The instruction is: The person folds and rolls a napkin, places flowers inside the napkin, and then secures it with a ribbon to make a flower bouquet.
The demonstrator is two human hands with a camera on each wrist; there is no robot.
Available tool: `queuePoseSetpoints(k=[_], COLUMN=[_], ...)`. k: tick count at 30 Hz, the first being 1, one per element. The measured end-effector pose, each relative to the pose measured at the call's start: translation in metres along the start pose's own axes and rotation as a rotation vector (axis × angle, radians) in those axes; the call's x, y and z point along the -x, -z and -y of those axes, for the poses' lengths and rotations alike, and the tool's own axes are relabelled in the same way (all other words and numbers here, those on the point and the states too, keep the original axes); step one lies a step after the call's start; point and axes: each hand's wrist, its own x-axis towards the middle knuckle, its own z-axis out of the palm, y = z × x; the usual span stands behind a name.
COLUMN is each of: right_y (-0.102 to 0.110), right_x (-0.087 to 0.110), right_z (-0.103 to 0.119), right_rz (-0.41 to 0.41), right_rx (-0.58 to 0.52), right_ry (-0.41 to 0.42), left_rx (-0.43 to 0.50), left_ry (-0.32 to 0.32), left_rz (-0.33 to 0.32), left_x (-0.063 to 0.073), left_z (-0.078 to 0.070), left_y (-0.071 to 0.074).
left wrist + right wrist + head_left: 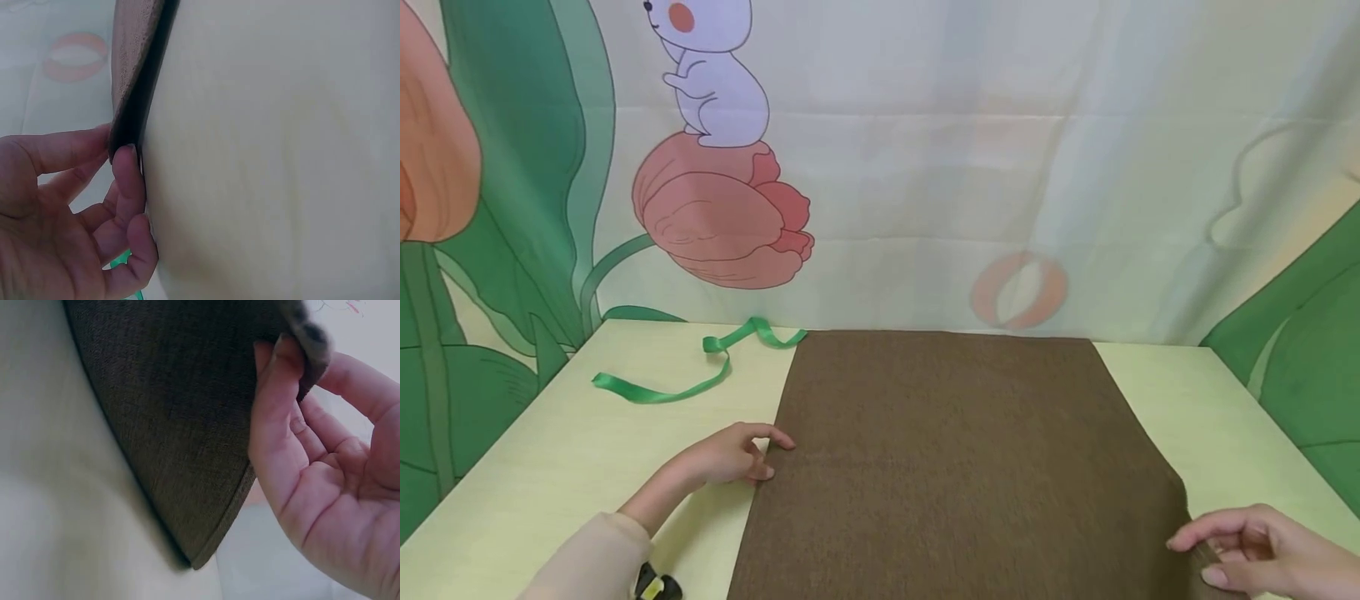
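Observation:
A large piece of brown woven cloth [955, 433] lies flat over the middle of the table. At its left edge my left hand [727, 455] pinches the fabric. The left wrist view shows that cloth edge [134, 81] raised a little off the table, dark on its underside, with the left hand [75, 206] around it. My right hand [1262, 550] grips the right edge near the front, lifting it. Seen from the right wrist, the fabric [175, 425] slopes up from the tabletop into the right hand [325, 456], its hemmed corner hanging down.
A curled green ribbon [662, 395] lies on the pale table [685, 425] at the back left, one end against the cloth. A small black and yellow object [657, 586] sits by the left sleeve [595, 554]. Behind the table hangs a printed curtain [887, 183].

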Motion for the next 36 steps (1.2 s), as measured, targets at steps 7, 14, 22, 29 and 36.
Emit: queuePoseSetpoints(k=[7,14,22,29,36], right_y=[0.004,0.007,0.009,0.010,0.007], right_x=[-0.020,-0.047,-0.078,-0.106,-0.136], right_z=[0.011,0.016,0.018,0.018,0.019], right_rz=[-0.091,-0.085,-0.119,-0.130,-0.144], right_rx=[0.068,-0.021,-0.062,-0.108,-0.100], right_ry=[-0.235,-0.256,-0.265,-0.244,-0.271], left_rx=[0.039,0.017,0.020,0.017,0.009], left_ry=[-0.009,-0.008,0.005,0.010,0.016], left_rz=[0.012,-0.016,-0.020,-0.021,-0.023], left_x=[0.000,0.002,0.002,0.000,-0.001], left_z=[0.004,0.004,0.003,0.005,0.004], left_y=[0.000,0.000,-0.001,-0.001,0.000])
